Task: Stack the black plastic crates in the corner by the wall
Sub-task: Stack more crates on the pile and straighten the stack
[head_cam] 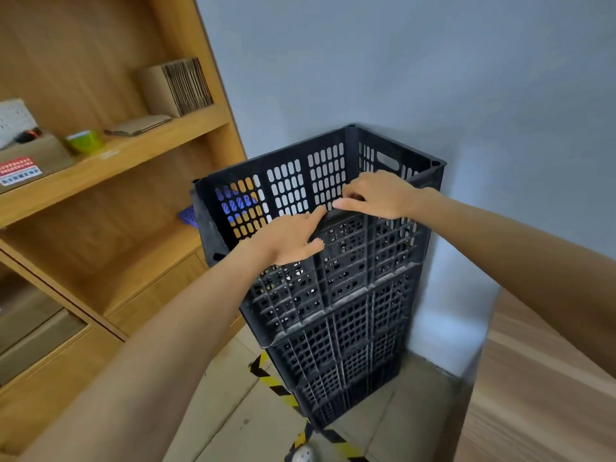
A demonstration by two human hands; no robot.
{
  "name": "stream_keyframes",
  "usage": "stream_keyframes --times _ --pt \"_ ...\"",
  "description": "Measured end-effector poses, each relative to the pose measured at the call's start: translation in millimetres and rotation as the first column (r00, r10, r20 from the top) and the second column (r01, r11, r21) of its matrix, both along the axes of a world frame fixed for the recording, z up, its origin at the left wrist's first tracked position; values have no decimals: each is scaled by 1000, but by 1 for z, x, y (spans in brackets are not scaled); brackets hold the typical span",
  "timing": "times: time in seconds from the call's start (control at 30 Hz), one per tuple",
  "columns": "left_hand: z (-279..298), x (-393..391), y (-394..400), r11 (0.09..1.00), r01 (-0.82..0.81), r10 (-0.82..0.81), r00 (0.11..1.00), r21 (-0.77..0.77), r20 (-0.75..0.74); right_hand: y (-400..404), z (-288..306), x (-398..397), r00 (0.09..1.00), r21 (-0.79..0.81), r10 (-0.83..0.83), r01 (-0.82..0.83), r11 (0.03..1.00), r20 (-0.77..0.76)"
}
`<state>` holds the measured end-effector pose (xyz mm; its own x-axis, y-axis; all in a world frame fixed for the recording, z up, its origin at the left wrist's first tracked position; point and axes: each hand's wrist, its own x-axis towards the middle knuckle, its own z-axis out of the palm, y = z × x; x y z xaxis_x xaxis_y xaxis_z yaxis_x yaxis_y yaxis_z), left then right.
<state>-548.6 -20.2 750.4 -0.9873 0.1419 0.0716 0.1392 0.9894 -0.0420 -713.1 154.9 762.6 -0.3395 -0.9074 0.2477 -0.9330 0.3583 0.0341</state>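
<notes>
A tall stack of black perforated plastic crates (346, 331) stands in the corner against the grey wall. The top crate (290, 181) is open and looks empty. My left hand (293, 240) lies flat against the near side of the top crate, just below its rim, fingers spread. My right hand (380, 195) rests on the near rim, fingers curled over the edge. Whether either hand truly grips the crate is unclear; both touch it.
A wooden shelf unit (110, 161) stands to the left with cardboard (180, 88), a green tape roll (85, 140) and boxes. A wooden surface (546, 378) lies at the right. Yellow-black hazard tape (273, 385) runs on the tiled floor beside the stack.
</notes>
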Motion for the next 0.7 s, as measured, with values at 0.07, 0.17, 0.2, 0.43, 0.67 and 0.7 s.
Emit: stream_keyframes --times 0.07,0.17,0.2,0.43,0.67,0.7 --pt "-1 0 -1 1000 2 -2 1000 -5 -8 2 -9 -1 996 49 -65 62 997 65" --pt "-3 1 -2 1000 12 -13 999 -28 -43 4 -19 -3 992 18 -122 123 992 -35" --pt "-4 1 -2 999 21 -23 998 -33 -51 5 -19 -4 992 21 -117 118 993 -54" --pt "-8 9 -5 997 49 -55 995 -64 -86 6 -23 7 977 -39 -140 135 990 -164" --pt "-3 12 -6 990 139 -140 989 -18 -52 11 -27 15 977 -46 -156 150 988 -145" --pt "-3 11 -7 988 151 -152 987 -16 -49 12 -27 17 976 -54 -159 153 987 -148"
